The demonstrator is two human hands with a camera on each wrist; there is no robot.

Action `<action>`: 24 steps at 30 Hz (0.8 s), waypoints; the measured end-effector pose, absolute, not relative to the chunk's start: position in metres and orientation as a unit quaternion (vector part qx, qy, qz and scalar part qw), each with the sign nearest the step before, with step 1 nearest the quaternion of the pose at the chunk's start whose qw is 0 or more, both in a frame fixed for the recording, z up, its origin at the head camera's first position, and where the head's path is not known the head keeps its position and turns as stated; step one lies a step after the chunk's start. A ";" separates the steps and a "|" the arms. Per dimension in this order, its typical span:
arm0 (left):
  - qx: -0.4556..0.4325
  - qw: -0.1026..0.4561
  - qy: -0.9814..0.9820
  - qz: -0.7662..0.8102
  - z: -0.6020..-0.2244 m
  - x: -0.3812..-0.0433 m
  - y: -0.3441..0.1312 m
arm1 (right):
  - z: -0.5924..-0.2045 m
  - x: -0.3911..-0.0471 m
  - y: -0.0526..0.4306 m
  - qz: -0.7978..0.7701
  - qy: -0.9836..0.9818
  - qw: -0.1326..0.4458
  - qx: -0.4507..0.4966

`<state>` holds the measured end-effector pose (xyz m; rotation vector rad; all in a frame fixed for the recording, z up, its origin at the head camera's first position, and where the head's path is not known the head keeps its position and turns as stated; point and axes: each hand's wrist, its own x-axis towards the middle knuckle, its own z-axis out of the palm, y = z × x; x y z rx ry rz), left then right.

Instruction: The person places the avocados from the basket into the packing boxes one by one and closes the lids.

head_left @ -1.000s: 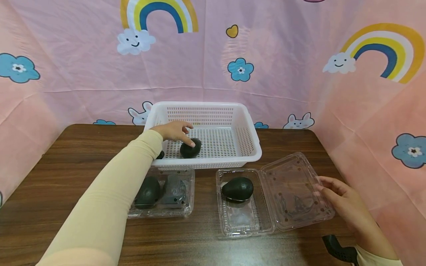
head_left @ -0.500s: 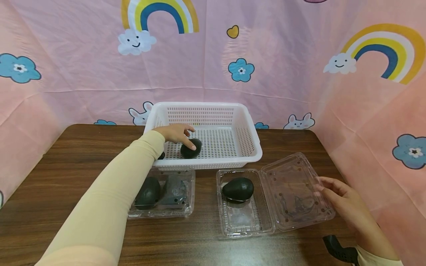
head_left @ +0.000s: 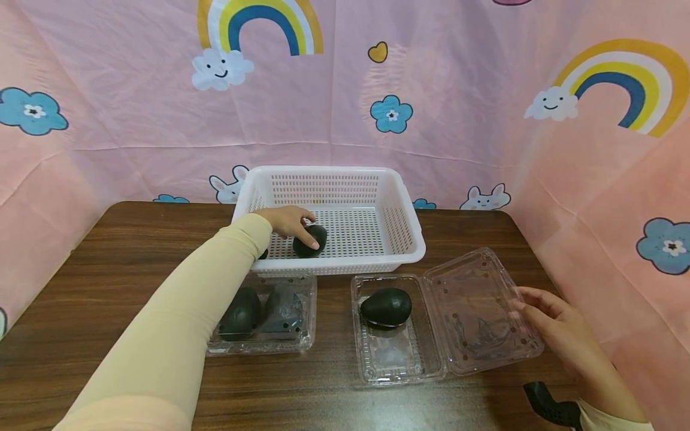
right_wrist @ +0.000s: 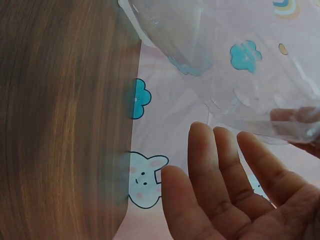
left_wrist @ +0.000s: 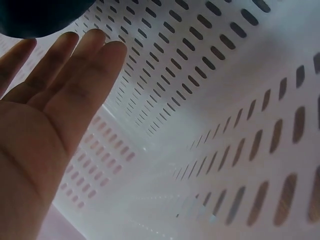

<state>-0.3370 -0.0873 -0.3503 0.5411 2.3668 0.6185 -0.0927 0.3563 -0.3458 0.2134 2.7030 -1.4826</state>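
Note:
In the head view my left hand (head_left: 288, 221) reaches into the white basket (head_left: 412, 239), its thumb lying over a dark avocado (head_left: 318, 236). The left wrist view shows the fingers mostly straight beside that avocado (left_wrist: 42, 17); the thumb is out of sight there. At right, my right hand (head_left: 571, 338) pinches the edge of the raised clear lid (head_left: 480, 311) of a plastic clamshell box between thumb and forefinger. Its other fingers (right_wrist: 205, 165) stand loose below the lid in the right wrist view. One avocado (head_left: 386, 307) lies in that clamshell's base (head_left: 399, 374).
Left of the clamshell base stands a lidded clear box (head_left: 307, 338) holding an avocado (head_left: 241, 312) and another dark shape under glare. Part of another avocado (head_left: 263, 254) shows at the basket's left, mostly hidden by my sleeve. Printed cloth (head_left: 458, 149) surrounds the wooden table (head_left: 135, 251).
My left hand has shifted slightly right and down, bringing its thumb further over the avocado in the basket. The right hand and the lid stay in place.

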 end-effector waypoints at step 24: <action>0.173 0.325 0.901 0.228 -0.351 -0.334 -0.081 | -0.346 -0.093 0.357 -0.494 0.868 0.016 0.056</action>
